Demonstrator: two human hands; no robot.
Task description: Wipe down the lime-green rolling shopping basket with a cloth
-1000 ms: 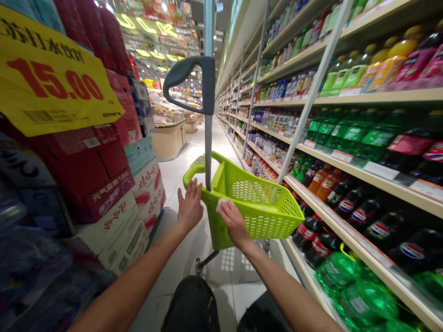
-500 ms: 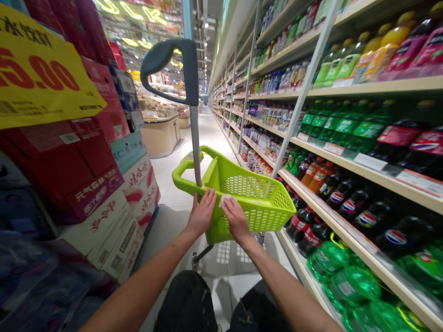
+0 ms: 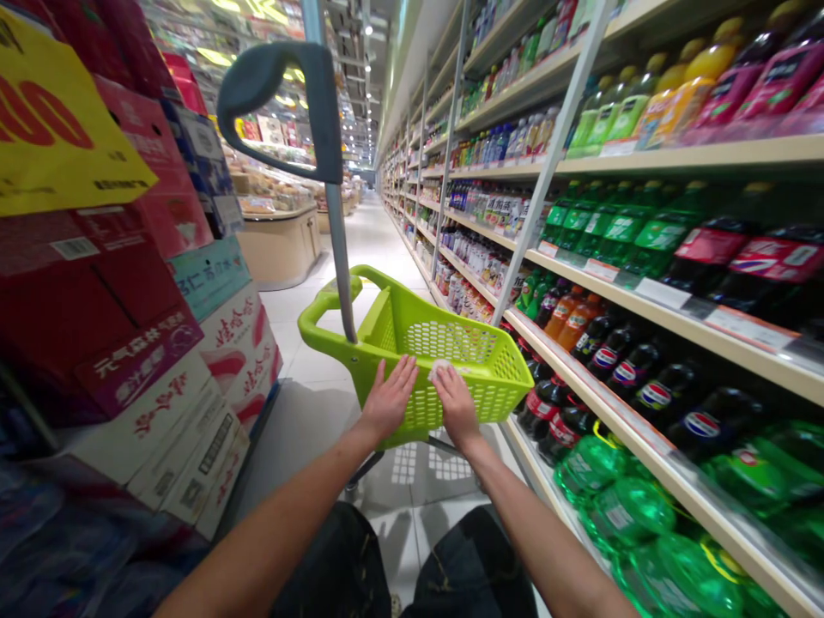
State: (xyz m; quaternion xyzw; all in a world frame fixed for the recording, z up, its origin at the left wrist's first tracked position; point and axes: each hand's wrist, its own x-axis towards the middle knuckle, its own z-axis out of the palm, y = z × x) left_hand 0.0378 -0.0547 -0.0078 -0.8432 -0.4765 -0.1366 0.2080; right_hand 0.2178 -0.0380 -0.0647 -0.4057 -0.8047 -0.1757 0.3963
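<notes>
A lime-green plastic shopping basket (image 3: 495,390) on a wheeled frame stands in front of my knees, its near side facing me. Against that near side lies my left hand (image 3: 389,398), fingers stretched out and flat just below the rim. My right hand (image 3: 456,400) presses a crumpled white wipe (image 3: 441,369) to the rim, a little to the right of the left hand. From the basket's left end rises a grey metal pole (image 3: 340,257), topped by a dark grey loop handle (image 3: 325,112).
Shelves of drink bottles (image 3: 644,227) line the right side, with large green bottles (image 3: 631,506) lowest. Stacked cartons (image 3: 129,335) and a yellow price sign (image 3: 57,120) rise close on the left. A tiled aisle (image 3: 377,232) runs ahead past a food counter (image 3: 276,245).
Both hands have slid to the right along the basket's near side, the right one carrying the wipe. The whole view has shifted, so the basket and handle appear further left.
</notes>
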